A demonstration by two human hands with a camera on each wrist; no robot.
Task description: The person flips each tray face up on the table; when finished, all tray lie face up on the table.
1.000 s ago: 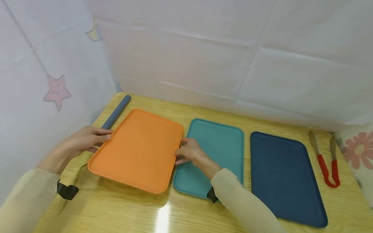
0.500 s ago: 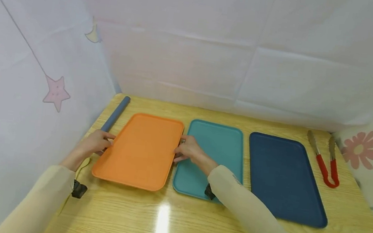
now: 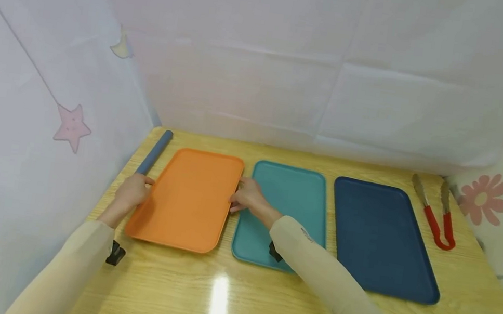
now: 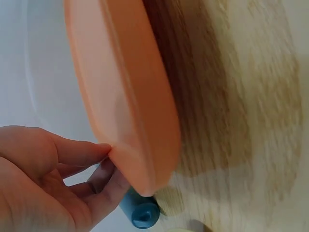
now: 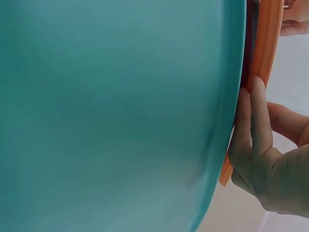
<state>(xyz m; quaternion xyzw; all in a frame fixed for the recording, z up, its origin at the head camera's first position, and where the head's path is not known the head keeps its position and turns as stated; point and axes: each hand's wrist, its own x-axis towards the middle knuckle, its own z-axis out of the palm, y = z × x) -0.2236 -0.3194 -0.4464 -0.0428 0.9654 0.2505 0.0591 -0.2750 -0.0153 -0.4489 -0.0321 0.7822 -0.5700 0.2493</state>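
Note:
An orange tray (image 3: 192,199) lies flat at the left, very low over the wooden table. My left hand (image 3: 131,190) pinches its left edge, thumb on the rim and fingers beneath, as the left wrist view shows. My right hand (image 3: 246,195) holds the opposite edge, in the narrow gap beside a teal tray (image 3: 294,193). In the right wrist view, fingers (image 5: 260,116) lie against the side of the orange tray (image 5: 264,43). Whether the tray touches the table all round, I cannot tell.
A navy tray (image 3: 385,236) lies right of the teal one. Tongs with red handles (image 3: 432,225) lie at the far right. A blue-grey rod (image 3: 156,151) is behind my left hand, close to the table's left edge. Cloth hangs behind and at both sides.
The orange tray's tilted front edge has come down and the tray has levelled and straightened slightly. My left hand has moved in with it; a yellow spoon-like thing is now hidden by my left arm.

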